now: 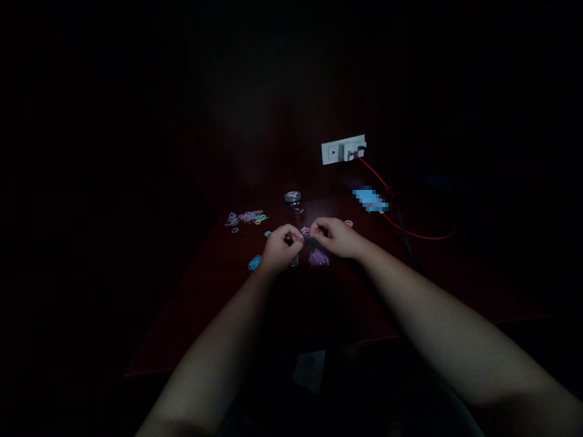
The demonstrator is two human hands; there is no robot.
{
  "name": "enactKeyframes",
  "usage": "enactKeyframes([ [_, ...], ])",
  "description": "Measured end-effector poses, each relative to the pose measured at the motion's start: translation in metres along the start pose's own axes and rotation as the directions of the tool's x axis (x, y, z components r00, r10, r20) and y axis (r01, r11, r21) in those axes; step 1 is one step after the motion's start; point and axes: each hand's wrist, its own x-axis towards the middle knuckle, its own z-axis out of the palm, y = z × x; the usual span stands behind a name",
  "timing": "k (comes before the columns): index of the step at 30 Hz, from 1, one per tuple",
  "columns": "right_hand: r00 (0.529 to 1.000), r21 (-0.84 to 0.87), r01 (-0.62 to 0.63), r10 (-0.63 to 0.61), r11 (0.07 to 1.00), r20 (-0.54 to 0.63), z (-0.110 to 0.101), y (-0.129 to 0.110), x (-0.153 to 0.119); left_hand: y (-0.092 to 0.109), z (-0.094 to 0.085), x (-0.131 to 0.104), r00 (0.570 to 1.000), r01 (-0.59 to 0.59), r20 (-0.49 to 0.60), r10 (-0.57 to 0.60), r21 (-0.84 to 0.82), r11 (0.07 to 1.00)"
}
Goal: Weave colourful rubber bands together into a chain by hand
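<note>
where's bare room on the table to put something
Between the forearms, nearer than the purple bands, the table looks bare; so does its right side nearer than the red cable. Crowded: around both hands and the multicoloured bands.

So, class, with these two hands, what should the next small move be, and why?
Perhaps the left hand should release and the right hand set the thin dark piece down apart from the purple pile and blue pile: both hands seem to pinch it, and its colour seems to match neither pile.
</note>
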Motion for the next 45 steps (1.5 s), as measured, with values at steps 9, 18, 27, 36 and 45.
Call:
enactKeyframes([
  [9,0.992,-0.156,0.016,0.004,0.988,0.126,-0.01,0.011,0.0,-0.002,-0.002,-0.002,0.961,-0.14,0.26,0.091,0.173,0.975],
  [18,0.988,-0.24,0.023,0.015,0.97,0.155,-0.013,0.015,-0.002,-0.001,-0.003,-0.004,0.933,-0.123,0.354,0.065,0.144,0.982],
  [27,0.975,-0.195,0.005,0.039,0.981,0.22,-0.014,0.017,-0.003,-0.006,-0.004,-0.001,0.976,-0.077,0.215,0.023,0.246,0.966],
  [36,0.961,-0.197,0.03,0.026,0.98,0.276,-0.013,0.024,-0.002,-0.008,-0.003,0.0,0.976,-0.082,0.217,0.025,0.257,0.963],
  [45,0.992,-0.246,-0.002,0.033,0.969,0.122,-0.015,0.024,0.0,-0.009,-0.004,0.0,0.98,-0.067,0.198,0.019,0.242,0.968],
])
